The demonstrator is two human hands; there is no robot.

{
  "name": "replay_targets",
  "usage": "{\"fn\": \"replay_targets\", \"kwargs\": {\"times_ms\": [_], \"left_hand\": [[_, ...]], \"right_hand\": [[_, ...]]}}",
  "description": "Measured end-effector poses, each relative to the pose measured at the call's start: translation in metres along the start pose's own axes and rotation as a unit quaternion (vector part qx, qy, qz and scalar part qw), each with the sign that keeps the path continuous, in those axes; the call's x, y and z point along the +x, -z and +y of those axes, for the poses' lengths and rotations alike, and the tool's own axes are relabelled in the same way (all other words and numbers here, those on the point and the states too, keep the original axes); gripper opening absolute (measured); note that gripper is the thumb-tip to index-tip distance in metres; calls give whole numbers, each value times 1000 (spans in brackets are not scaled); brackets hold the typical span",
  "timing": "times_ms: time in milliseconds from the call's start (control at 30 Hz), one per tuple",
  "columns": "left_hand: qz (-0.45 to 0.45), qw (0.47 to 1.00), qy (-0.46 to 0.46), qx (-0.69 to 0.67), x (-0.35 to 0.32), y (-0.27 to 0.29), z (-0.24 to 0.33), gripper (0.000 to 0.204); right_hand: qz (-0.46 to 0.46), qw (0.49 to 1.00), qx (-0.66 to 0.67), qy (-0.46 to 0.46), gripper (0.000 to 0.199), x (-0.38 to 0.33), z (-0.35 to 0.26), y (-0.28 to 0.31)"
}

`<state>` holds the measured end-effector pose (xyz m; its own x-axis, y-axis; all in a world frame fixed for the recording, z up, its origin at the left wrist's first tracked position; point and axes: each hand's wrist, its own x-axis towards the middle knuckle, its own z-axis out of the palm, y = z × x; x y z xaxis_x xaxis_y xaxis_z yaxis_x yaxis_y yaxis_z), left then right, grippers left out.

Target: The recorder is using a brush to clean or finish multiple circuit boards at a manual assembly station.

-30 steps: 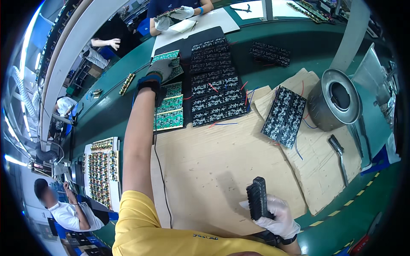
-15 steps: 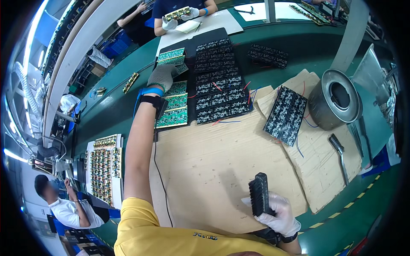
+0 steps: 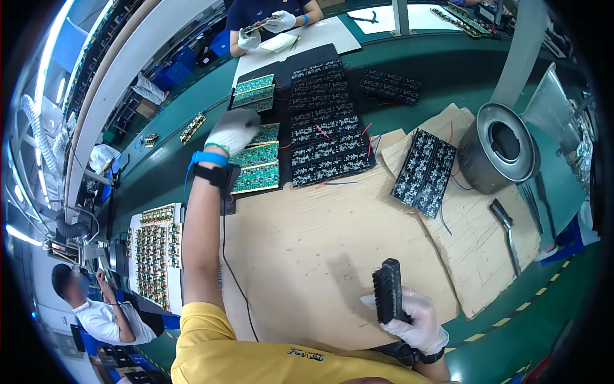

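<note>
Black brush (image 3: 387, 290) is held upright at lower right of the frame, long axis vertical, bristles facing left, in the closed grip of the right hand (image 3: 416, 320). Green circuit boards (image 3: 256, 168) are touched by the left hand (image 3: 234, 130), its grip unclear.

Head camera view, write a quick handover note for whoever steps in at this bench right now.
Left hand, gloved, is stretched out onto the green circuit boards beside the black tray of boards.
Right hand, gloved, grips a black brush, bristles left, above the cardboard sheet.
Another dark board panel lies on the cardboard, right of centre, near the metal pot.
No board lies under the brush yet; whether any are already brushed cannot be told.
</note>
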<state>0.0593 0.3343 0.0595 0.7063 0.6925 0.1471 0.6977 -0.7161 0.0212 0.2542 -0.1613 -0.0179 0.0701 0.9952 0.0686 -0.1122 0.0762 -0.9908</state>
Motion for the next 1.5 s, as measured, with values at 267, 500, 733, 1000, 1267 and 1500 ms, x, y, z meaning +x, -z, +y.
{"fn": "replay_targets", "kwargs": {"times_ms": [267, 500, 733, 1000, 1267, 1500], "left_hand": [[9, 999, -4, 49, -30, -32, -21, 48], [-69, 997, 43, 11, -56, 6, 27, 56], [-42, 998, 40, 37, -75, -11, 14, 55], [-47, 996, 81, -15, -82, 11, 41, 54], [4, 1000, -12, -29, -110, 3, 16, 50], [-3, 999, 43, -20, -86, -9, -2, 58]], "right_hand": [[6, 999, -19, 31, 44, 5, -3, -6], [39, 999, -28, 6, 45, -1, -4, -7], [21, 999, -30, 20, 45, -1, -2, -9], [47, 997, -47, 32, 41, -5, -5, -9], [27, 997, -36, 57, 37, 1, -1, -10], [24, 998, -40, 53, 36, 1, -6, -10]]}}
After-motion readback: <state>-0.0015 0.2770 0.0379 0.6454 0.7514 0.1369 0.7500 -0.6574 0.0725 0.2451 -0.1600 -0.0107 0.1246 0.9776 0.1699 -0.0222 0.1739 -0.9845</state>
